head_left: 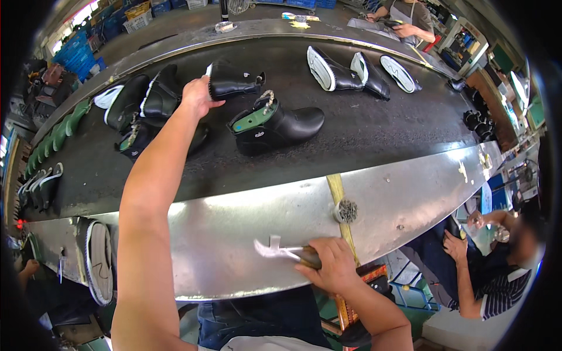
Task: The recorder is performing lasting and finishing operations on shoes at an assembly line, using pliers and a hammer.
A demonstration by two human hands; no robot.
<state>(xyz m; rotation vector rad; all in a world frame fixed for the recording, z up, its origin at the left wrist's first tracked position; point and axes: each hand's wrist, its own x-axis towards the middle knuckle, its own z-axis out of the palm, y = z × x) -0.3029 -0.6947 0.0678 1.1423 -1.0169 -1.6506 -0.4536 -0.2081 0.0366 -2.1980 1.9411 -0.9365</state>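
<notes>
My left arm stretches across the dark conveyor belt. At its end my left hand (199, 96) grips the near-left end of a black boot (231, 81) lying on its side, with some fingers hidden behind it. My right hand (332, 264) is closed round the handle of metal lasting pincers (281, 250), low over the metal ledge (222, 234); their curved head points left. Between my arms and farther in, a black ankle boot (281, 128) stands on a green last, a cord loop at its top. Another such boot (137, 137) is partly hidden behind my left forearm.
A round tin of nails (345, 211) stands on the ledge. More black boots with white-edged soles (322, 69) lie on the belt, and green lasts (58, 137) line its left side. A boot (98, 260) leans at the ledge's left. Co-workers sit right (468, 263) and opposite (404, 23).
</notes>
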